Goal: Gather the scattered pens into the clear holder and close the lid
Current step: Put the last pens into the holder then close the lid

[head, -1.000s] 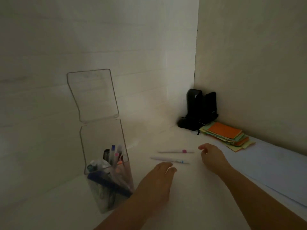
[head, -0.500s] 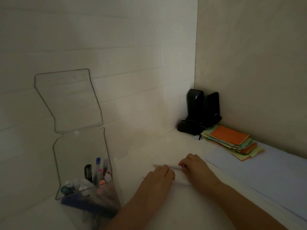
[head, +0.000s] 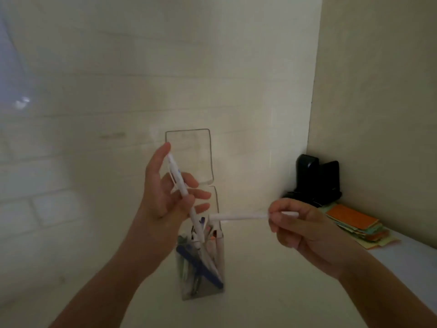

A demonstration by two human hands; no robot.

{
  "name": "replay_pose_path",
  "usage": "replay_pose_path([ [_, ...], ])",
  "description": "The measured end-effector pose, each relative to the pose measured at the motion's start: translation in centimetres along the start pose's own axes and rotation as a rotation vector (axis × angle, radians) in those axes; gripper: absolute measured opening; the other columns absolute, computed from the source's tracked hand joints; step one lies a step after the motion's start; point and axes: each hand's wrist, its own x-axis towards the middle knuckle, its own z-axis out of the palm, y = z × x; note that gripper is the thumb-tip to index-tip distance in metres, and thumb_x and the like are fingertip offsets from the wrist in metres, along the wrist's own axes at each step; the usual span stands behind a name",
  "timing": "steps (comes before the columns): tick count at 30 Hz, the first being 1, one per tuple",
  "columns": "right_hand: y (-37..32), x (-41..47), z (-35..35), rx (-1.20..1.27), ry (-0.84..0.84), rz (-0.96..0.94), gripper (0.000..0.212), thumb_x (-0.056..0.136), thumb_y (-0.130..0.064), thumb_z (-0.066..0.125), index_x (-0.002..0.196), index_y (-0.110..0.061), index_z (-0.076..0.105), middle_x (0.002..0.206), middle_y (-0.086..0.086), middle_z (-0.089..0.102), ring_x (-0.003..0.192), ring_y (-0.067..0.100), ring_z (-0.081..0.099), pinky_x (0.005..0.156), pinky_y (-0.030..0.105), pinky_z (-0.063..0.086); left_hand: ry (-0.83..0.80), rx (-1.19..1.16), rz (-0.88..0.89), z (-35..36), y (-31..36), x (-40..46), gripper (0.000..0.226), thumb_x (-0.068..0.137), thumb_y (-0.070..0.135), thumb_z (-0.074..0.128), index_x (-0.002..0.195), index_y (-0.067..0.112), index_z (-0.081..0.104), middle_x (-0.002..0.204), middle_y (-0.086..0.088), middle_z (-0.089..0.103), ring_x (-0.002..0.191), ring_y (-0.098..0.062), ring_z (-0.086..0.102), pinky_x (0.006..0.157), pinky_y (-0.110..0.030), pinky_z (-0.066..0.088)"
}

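Observation:
The clear holder (head: 220, 261) stands on the white desk in the middle, holding several pens, one dark blue. Its clear lid (head: 189, 157) stands upright, open, behind my left hand. My left hand (head: 163, 192) grips a white pen (head: 182, 190) that points steeply down, its lower end inside the holder's mouth. My right hand (head: 300, 228) pinches a second white pen (head: 238, 217) that lies level, its free tip just over the holder's right rim.
Black objects (head: 314, 181) stand in the back right corner. A stack of coloured paper (head: 354, 223), orange on top, lies beside them. A pale sheet (head: 413, 259) covers the desk at far right. Walls close in behind and to the right.
Both hands have lifted off the desk, each with a white pen, and moved left over the holder. The view has swung left, so the holder now sits in the middle.

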Motion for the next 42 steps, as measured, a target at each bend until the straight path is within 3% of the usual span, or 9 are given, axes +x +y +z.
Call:
replay_pose_path([
  [4,-1.4,3.5,5.6,-0.448,0.128,-0.077,0.010,0.086,-0.011,0.058,0.080,-0.017,0.064,0.064,0.001,0.064,0.047,0.007,0.052,0.050,0.019,0.047,0.091,0.087,-0.034,-3.4,-0.4,2.0,0.057,0.086,-0.012,0.042,0.111,0.039,0.036,0.081,-0.006,0.053,0.081,-0.013,0.069,0.083,-0.032,0.057],
  [8,-0.8,5.9,8.9,-1.023,0.253,-0.174,0.007,0.087,-0.026,0.057,0.085,-0.021,0.053,0.070,-0.003,0.061,0.064,0.011,0.062,0.057,0.019,0.047,0.127,0.131,-0.108,-4.3,-2.6,1.7,0.034,0.090,-0.005,0.039,0.097,0.029,0.040,0.085,-0.007,0.062,0.086,-0.018,0.068,0.090,-0.033,0.052],
  [12,-0.3,7.3,9.7,-1.230,0.278,-0.201,0.019,0.091,-0.034,0.049,0.091,-0.016,0.053,0.062,-0.007,0.052,0.057,0.011,0.052,0.051,0.018,0.036,0.092,0.197,-0.016,-4.4,-3.3,2.0,0.031,0.092,0.002,0.040,0.091,0.033,0.038,0.090,-0.005,0.065,0.085,-0.018,0.067,0.083,-0.028,0.055],
  [19,3.2,7.3,8.7,-1.312,0.136,-0.034,0.021,0.093,-0.026,0.046,0.109,-0.016,0.056,0.104,0.001,0.055,0.079,0.011,0.057,0.067,0.014,0.047,-0.083,0.677,0.026,-3.6,-5.1,1.4,0.007,0.095,0.021,0.037,0.096,0.024,0.043,0.092,0.003,0.066,0.074,0.003,0.059,0.064,-0.005,0.047],
  [25,4.1,6.9,8.0,-1.239,0.216,-0.168,0.019,0.087,-0.019,0.059,0.104,-0.017,0.067,0.095,0.000,0.064,0.076,0.007,0.054,0.069,0.005,0.036,-0.333,1.298,0.241,-4.1,-8.3,-0.7,0.011,0.079,0.025,0.060,0.083,0.028,0.069,0.095,0.010,0.072,0.097,-0.014,0.059,0.084,-0.027,0.048],
  [30,7.2,6.1,8.0,-1.732,-0.010,-0.445,0.024,0.068,-0.036,0.074,0.090,-0.027,0.069,0.091,-0.007,0.074,0.076,0.012,0.063,0.066,0.019,0.048,-0.254,1.134,0.141,-4.9,-10.0,-2.2,0.058,0.091,0.052,0.012,0.094,0.034,0.067,0.128,0.009,0.057,0.123,-0.008,0.029,0.103,-0.027,0.022],
  [33,6.4,5.9,7.4,-1.433,0.109,-0.438,0.028,0.091,-0.028,0.044,0.114,-0.024,0.059,0.116,-0.007,0.060,0.105,0.010,0.051,0.089,0.015,0.034,-0.136,0.871,0.130,-5.2,-9.7,-1.6,0.044,0.089,0.054,0.024,0.107,0.035,0.059,0.132,0.017,0.040,0.126,0.000,0.026,0.106,-0.028,0.022],
  [37,3.5,8.3,6.4,-0.973,0.463,-0.292,0.027,0.095,-0.013,0.040,0.116,-0.021,0.055,0.114,-0.003,0.054,0.094,0.006,0.048,0.080,0.018,0.041,0.134,0.535,-0.092,-5.2,-7.0,2.6,0.032,0.091,0.031,0.043,0.123,0.031,0.045,0.132,0.010,0.036,0.123,-0.006,0.035,0.107,-0.030,0.030],
  [42,-0.1,12.0,6.8,-0.534,0.353,-0.035,0.040,0.096,-0.031,0.039,0.135,-0.030,0.037,0.138,-0.001,0.044,0.118,0.017,0.045,0.099,0.032,0.035,0.123,0.257,-0.344,-4.9,-4.8,7.7,0.048,0.093,0.045,0.029,0.139,0.036,0.020,0.153,0.005,0.021,0.138,-0.019,0.025,0.112,-0.039,0.018],
])
